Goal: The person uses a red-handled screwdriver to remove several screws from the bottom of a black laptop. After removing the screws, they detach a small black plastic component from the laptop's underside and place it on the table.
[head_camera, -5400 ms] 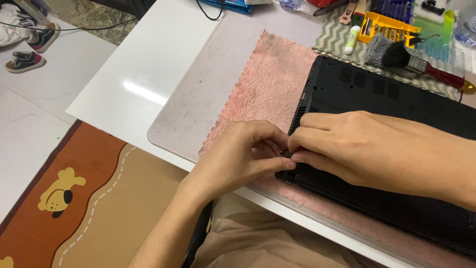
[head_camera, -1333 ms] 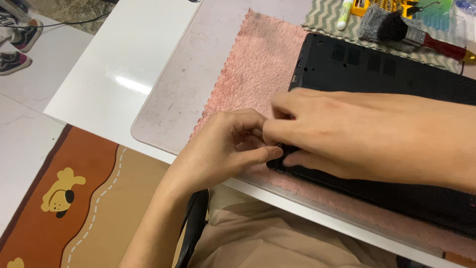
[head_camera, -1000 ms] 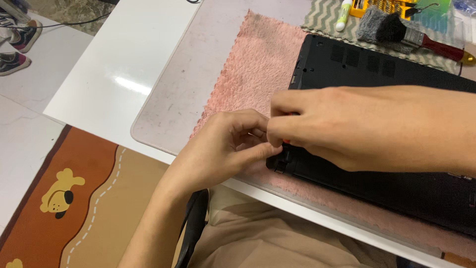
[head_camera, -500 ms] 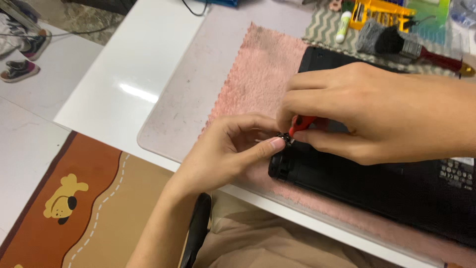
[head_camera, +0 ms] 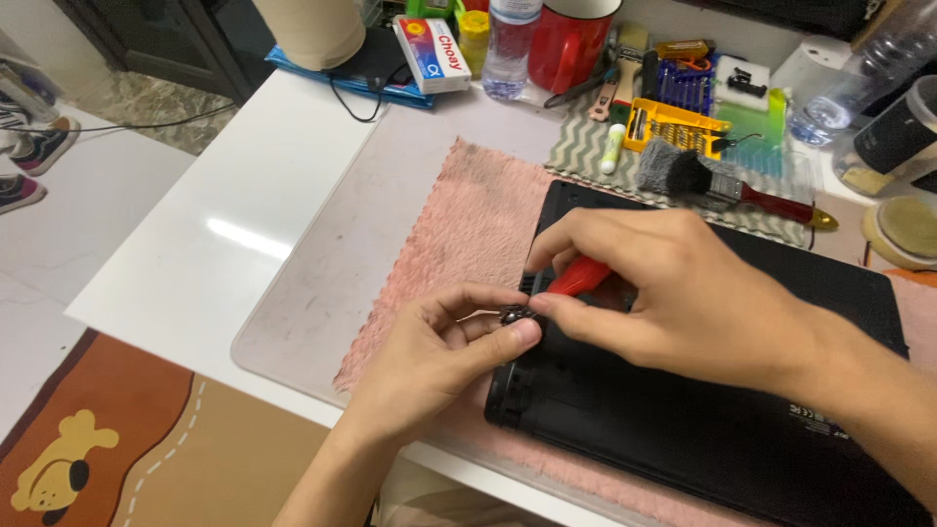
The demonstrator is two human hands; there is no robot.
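A black laptop [head_camera: 683,410] lies bottom up on a pink cloth [head_camera: 468,234] on the white table. My right hand [head_camera: 664,293] grips a red-handled screwdriver [head_camera: 578,278], its tip down at the laptop's left edge. My left hand [head_camera: 444,351] pinches a small dark part [head_camera: 514,314] between thumb and fingers, right at the screwdriver's tip. Both hands touch each other over the laptop's near left corner.
A brush with a red handle [head_camera: 727,185], a yellow bit set [head_camera: 673,127] and a blue bit holder [head_camera: 683,83] lie behind the laptop. A red mug [head_camera: 571,44], a water bottle [head_camera: 508,44] and a small box [head_camera: 431,54] stand at the back. The table's edge [head_camera: 195,342] runs at the left.
The view has lifted and widened. My right hand rose off the laptop and the red screwdriver handle now shows; my left hand stays pinched at the tip.
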